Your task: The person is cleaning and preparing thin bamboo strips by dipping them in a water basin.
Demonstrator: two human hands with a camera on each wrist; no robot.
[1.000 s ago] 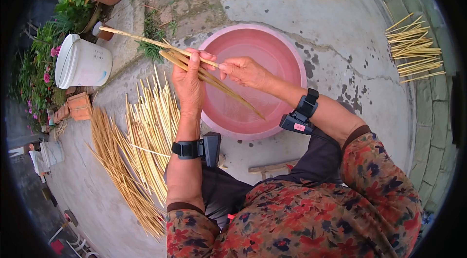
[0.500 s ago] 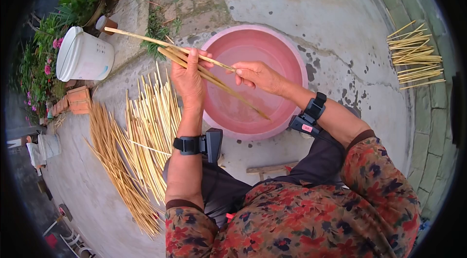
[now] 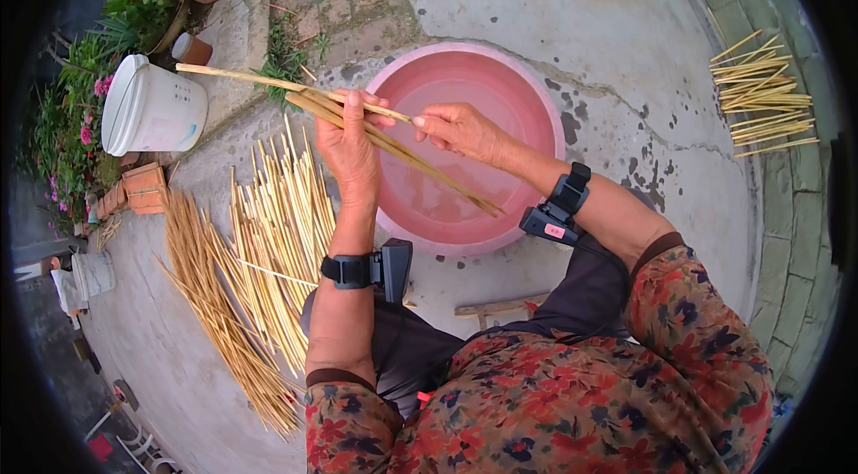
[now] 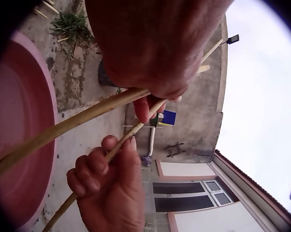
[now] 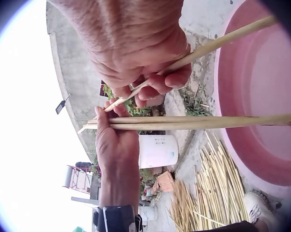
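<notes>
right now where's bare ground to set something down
Bare concrete lies between the pink basin and the short sticks at right. Left is crowded with pale sticks, brown stalks and a white bucket; held sticks cross above the basin.

The supporting surface is a concrete floor (image 3: 572, 0). Clock positions refer to the head view, with the pink basin (image 3: 533, 117) as dial center and 12 at top. The basin stands upright on the floor. At 8 o'clock, a spread of pale stalks (image 3: 277, 233) lies near the basin; brown stalks (image 3: 201, 268) lie alongside, farther out. At 3 o'clock, dark patches (image 3: 572, 130) mark the concrete; well beyond, short stalks (image 3: 764, 99) lie by the brick border (image 3: 804, 206). At 6 o'clock sits a wooden piece (image 3: 496, 308), partly hidden. At 10 o'clock, weeds (image 3: 281, 54) grow.
</notes>
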